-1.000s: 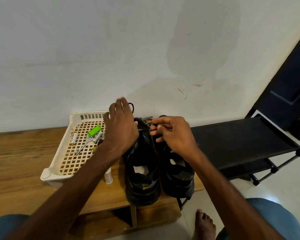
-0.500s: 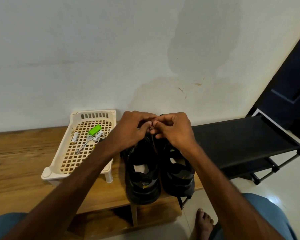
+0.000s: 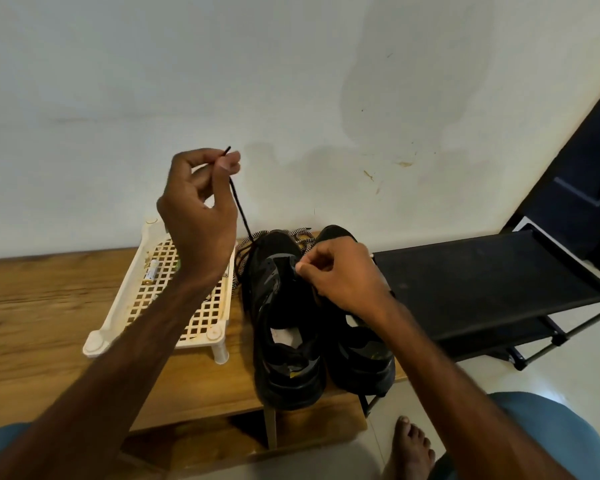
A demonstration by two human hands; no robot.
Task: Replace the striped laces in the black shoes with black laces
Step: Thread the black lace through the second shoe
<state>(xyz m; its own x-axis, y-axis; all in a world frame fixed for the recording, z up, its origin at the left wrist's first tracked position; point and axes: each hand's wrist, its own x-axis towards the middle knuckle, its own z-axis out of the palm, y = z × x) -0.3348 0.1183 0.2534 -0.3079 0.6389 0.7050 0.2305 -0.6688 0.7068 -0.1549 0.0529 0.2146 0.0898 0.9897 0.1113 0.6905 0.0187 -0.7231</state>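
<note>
1. A person's left hand (image 3: 201,209) was raised in front of a pale, stained wall. Its thumb and forefinger pinched the tip of a black lace (image 3: 239,206), and the other fingers were curled into the palm.
2. The black lace ran taut, down and to the right, to the toe end of the shoe beside the tray (image 3: 284,323).
3. The right hand (image 3: 343,271) sat low over that shoe with its fingers curled. Its thumb and forefinger pinched the top edge of the tongue.
4. The other shoe (image 3: 361,358) stood touching the first one, heels toward the person, both on a wooden bench (image 3: 49,323).
5. Striped laces (image 3: 245,245) lay loose on the bench behind the toes of the shoes.
6. A white lattice tray (image 3: 201,320) stood just left of the shoes, holding a small battery (image 3: 151,270) whose print was too small to read.
7. A black shoe rack (image 3: 482,282) stood to the right of the bench. A bare foot (image 3: 409,448) rested on the floor below.
</note>
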